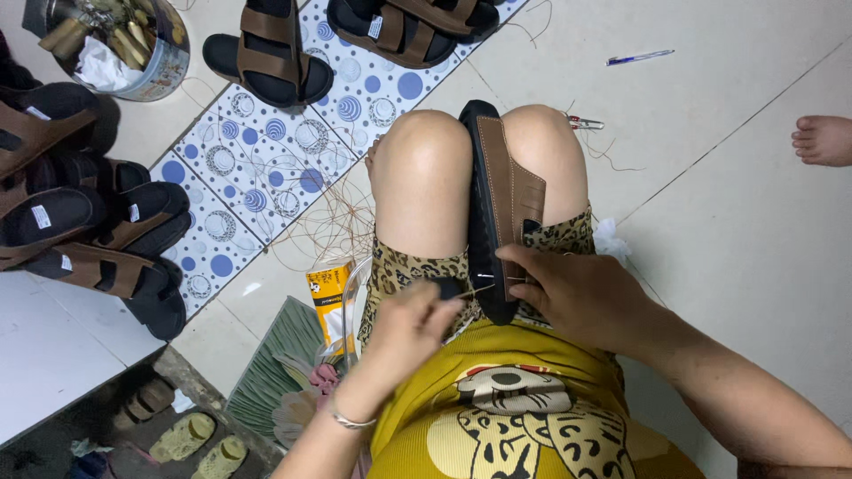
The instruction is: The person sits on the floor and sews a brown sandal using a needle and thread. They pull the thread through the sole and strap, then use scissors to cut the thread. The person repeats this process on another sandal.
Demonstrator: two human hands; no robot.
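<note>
A brown-strapped sandal with a black sole stands on edge, clamped between my two knees. My right hand rests on the sandal's near end, fingers pressing the strap and sole. My left hand is pinched shut on a thin needle whose tip points at the sole's near edge. A fine tan thread trails off to the left over the floor.
Several finished brown sandals lie at the left and more sandals at the top on a blue-dotted mat. A tin of tools stands top left. A yellow box, a pen, small snips and another person's foot are nearby.
</note>
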